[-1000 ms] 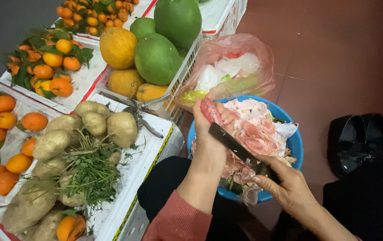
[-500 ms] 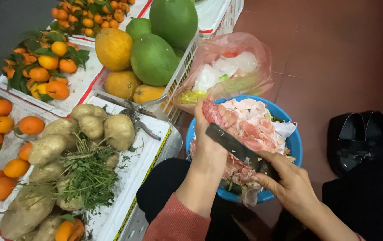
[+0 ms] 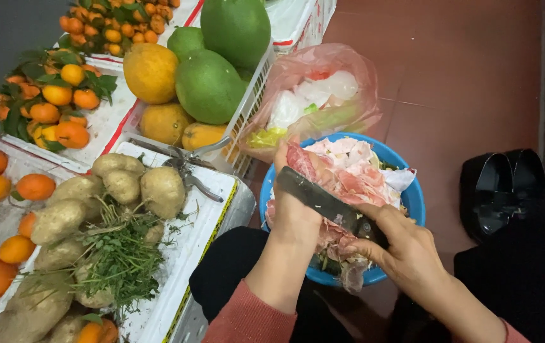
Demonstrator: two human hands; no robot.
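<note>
My left hand (image 3: 294,209) grips a piece of pink pomelo flesh (image 3: 302,162) over a blue bowl (image 3: 416,200). My right hand (image 3: 402,244) holds a dark-bladed knife (image 3: 320,198) by its handle, the blade lying across the fruit next to my left fingers. The bowl is heaped with pink and white pomelo peel and pith (image 3: 355,171). A strip of peel (image 3: 352,279) hangs below my right hand.
A pink plastic bag (image 3: 313,105) of scraps sits behind the bowl. Left of it are green and yellow pomelos (image 3: 209,86) in a white basket, scissors (image 3: 186,165), tubers with herbs (image 3: 104,209) on foam boxes, and tangerines (image 3: 56,105). Black shoes (image 3: 504,190) stand at right.
The view has drifted slightly. Both hands stay over the bowl, the knife blade shifting a little along the fruit.
</note>
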